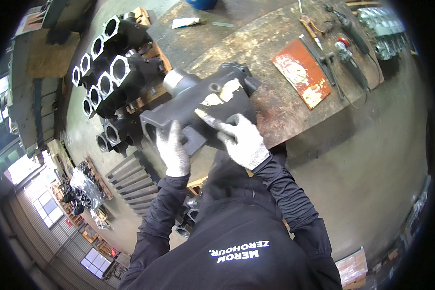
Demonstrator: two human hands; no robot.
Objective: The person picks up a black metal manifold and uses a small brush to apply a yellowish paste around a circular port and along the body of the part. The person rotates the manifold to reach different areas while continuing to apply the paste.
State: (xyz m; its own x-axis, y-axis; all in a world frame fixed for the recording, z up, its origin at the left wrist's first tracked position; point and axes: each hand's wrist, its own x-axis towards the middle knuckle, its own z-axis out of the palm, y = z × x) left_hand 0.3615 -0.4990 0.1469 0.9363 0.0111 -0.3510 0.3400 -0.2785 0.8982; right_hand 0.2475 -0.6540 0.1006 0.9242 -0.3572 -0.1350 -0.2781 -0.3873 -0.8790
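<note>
A large black metal casting with a bare silvery round neck lies on the near left part of the workbench. Pale yellow paste is smeared in patches on its upper face. My left hand, in a white knitted glove, grips the flanged end of the casting. My right hand, gloved likewise, is over its near side. The index finger is stretched toward the paste, its tip stained grey and yellow. The other fingers are bent and partly hidden; no tool can be made out in them.
On the worn workbench lie a rust-red plate with paste, a T-handled tool, an angle grinder and a white tube. Several black castings stand on pallets at left. A ribbed grey part is below.
</note>
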